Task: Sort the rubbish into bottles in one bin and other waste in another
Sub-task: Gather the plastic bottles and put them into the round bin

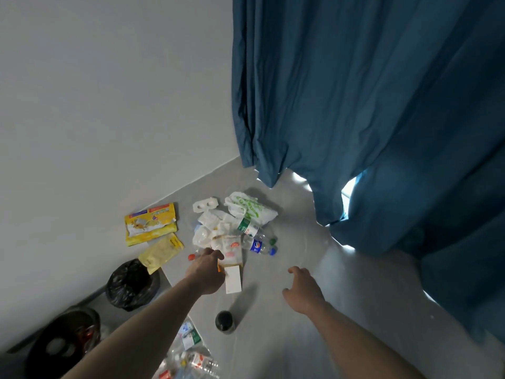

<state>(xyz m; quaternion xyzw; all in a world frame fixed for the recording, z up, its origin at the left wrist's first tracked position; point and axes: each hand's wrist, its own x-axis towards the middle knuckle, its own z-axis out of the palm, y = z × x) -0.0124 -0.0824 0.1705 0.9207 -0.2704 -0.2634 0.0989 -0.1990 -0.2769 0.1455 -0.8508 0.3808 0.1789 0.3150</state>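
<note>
A heap of rubbish lies on the grey floor: white wrappers (210, 228), a white and green plastic bag (250, 207), and clear plastic bottles (258, 243) with green and blue caps. My left hand (206, 269) reaches down at the near edge of the heap, fingers over a clear packet and a white card (233, 279); whether it grips anything cannot be told. My right hand (302, 288) hovers to the right of the heap, fingers apart and holding nothing. A bin lined with a black bag (131, 285) stands at the left. Another dark bin (62, 340) sits at the lower left.
Yellow packets (150, 225) lie by the wall, one (161, 250) leaning on the black bag. A small dark jar (224, 321) stands near my arms. Clear bottles and wrappers (191, 356) lie at the bottom edge. A blue curtain (382, 105) hangs at the right.
</note>
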